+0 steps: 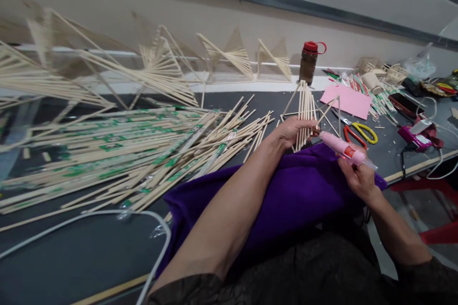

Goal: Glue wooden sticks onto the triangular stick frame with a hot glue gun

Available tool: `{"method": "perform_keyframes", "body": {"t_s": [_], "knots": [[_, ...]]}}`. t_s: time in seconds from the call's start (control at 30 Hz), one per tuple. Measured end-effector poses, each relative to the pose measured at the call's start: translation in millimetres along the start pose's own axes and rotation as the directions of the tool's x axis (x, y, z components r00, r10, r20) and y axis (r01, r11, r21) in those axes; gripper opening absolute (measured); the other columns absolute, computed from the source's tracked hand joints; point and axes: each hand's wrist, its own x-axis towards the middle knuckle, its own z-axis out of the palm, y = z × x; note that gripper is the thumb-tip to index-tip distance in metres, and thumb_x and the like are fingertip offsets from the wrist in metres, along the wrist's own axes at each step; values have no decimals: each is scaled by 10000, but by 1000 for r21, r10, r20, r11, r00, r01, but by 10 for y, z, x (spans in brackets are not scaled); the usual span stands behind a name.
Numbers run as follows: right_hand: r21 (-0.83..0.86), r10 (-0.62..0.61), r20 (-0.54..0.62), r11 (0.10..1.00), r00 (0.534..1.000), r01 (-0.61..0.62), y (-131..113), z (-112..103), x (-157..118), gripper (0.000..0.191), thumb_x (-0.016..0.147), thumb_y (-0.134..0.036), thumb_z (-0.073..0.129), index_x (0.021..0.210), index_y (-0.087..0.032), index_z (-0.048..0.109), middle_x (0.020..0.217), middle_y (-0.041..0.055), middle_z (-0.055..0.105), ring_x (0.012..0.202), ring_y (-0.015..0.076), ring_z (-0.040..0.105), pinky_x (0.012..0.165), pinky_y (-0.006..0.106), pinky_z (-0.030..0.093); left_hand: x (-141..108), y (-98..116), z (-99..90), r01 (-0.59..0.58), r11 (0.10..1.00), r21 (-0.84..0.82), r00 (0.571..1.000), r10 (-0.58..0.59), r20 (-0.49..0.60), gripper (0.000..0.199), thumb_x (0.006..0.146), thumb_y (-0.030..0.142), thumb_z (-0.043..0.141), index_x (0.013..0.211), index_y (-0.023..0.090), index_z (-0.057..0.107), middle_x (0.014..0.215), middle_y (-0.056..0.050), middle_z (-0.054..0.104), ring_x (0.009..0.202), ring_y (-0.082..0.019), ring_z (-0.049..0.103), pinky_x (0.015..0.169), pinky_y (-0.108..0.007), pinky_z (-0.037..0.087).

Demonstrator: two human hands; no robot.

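My left hand [291, 132] is closed on the lower part of a small wooden stick model [305, 105], whose pale sticks fan out side by side between thin triangular frames. In my right hand [359, 174] is a pink glue gun [341, 147], its tip pointing left and touching or almost touching the model near my left fingertips. Whether the tip makes contact is too small to tell. Under both hands a purple cloth [286, 195] lies over the table edge and my lap.
Wrapped and loose sticks [143, 152] cover the table's left. Finished twisted stick models [229, 57] stand along the wall. A brown bottle [308, 64], pink paper [347, 101], scissors [363, 132] and a purple device [415, 138] lie beyond and right. A white cable [107, 211] curves at front left.
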Motion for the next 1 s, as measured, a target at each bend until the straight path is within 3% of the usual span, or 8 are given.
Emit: {"method": "perform_keyframes", "body": {"t_s": [0.3,0.73,1.0], "knots": [[-109,-91,-3,990,996,91,-19,9,11,326,925,-207,580,1244,-157,534,1046,135,710,906,231,713,729,340,596,-21,26,59,9,1000,19,1000,-9,-21,164,821,103,641,659,93,656,604,-40,655,493,-108,590,481,-228,442],[-342,-66,102,934,993,97,-126,-14,61,270,970,-308,431,1128,-140,572,865,119,713,668,216,673,603,308,494,20,-9,25,-8,1000,10,1000,8,-2,84,750,131,721,699,108,659,637,-39,663,547,-123,606,529,-246,440],[-298,-88,103,948,991,115,-117,-12,72,265,971,-291,448,1145,-131,566,874,117,717,698,216,685,624,301,503,12,-5,39,-13,999,33,1000,13,1,120,781,128,691,671,110,646,621,-38,646,520,-114,579,520,-246,429]]}}
